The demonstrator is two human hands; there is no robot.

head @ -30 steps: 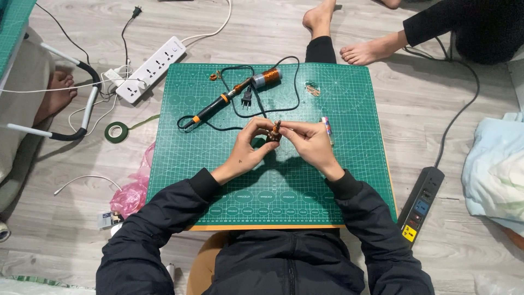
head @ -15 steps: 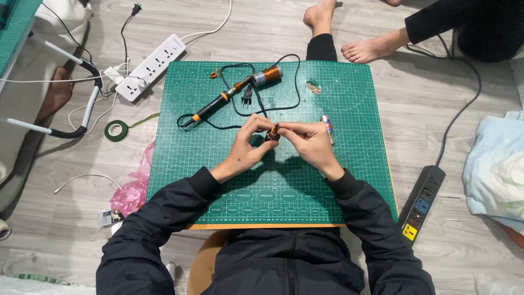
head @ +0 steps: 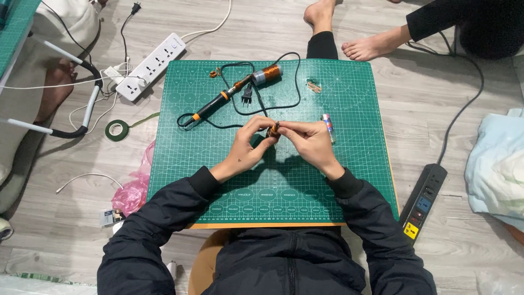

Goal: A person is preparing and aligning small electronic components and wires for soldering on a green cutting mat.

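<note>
Head cam, looking down. Both hands meet over middle of green cutting mat (head: 218, 180), which lies on a low table w/ orange edge showing at front

L hand (head: 245, 148): fingers curled, thumb + fingertips pinching a small orange-brown part (head: 273, 130). R hand (head: 308, 141): also closed on same part from other side, fingertips touching it. Part held just above mat, between the two hands; too small to tell what it is exactly

On mat, far side: soldering iron (head: 215, 104), black w/ orange collar, lying tilted, its black cord (head: 295, 82) looping round. Copper wire spool (head: 266, 74) near iron's far end, by top edge. Small clear bit (head: 313, 86) to R of spool. Pen-like tube (head: 328, 127) lies just beside R hand, apart from it

Off mat, on wood floor: white power strip (head: 150, 66) upper L, green tape roll (head: 117, 130) L of mat, pink plastic bag (head: 131, 191) at mat's L edge, black power strip (head: 423, 202) at R. Pale blue cloth (head: 499, 169) far R

Another person's bare feet (head: 371, 46) beyond mat's far edge, well apart from the hands
</note>
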